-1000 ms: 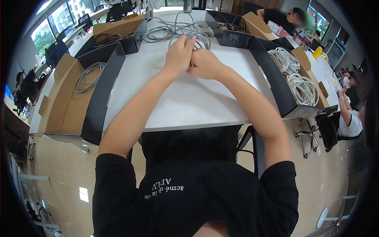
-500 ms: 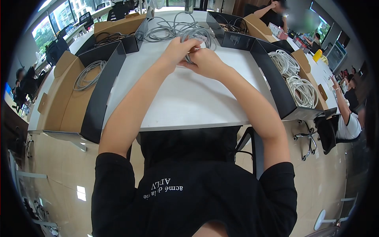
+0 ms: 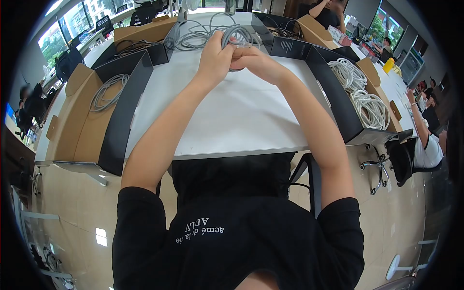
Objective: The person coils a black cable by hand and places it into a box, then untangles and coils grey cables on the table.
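Observation:
Near the far part of the white table, my left hand [image 3: 217, 58] is closed around a looped grey cable [image 3: 237, 32]. My right hand [image 3: 253, 61] meets it from the other side, its fingers curled on the lower part of the same loops. Both hands touch each other, and their fingers partly hide the cable. Just behind them, more loose grey cable [image 3: 191, 41] lies tangled on the table.
A left box [image 3: 116, 125] holds one grey cable coil [image 3: 108, 93]. Black cables [image 3: 133, 46] lie in the back-left box, more black cables [image 3: 290, 31] in the back-right one. White cable coils [image 3: 369, 108] fill part of the right box [image 3: 333, 101]. People sit beyond.
My left hand has turned more upright and the held loops now show above it. My right hand has shifted slightly right and up.

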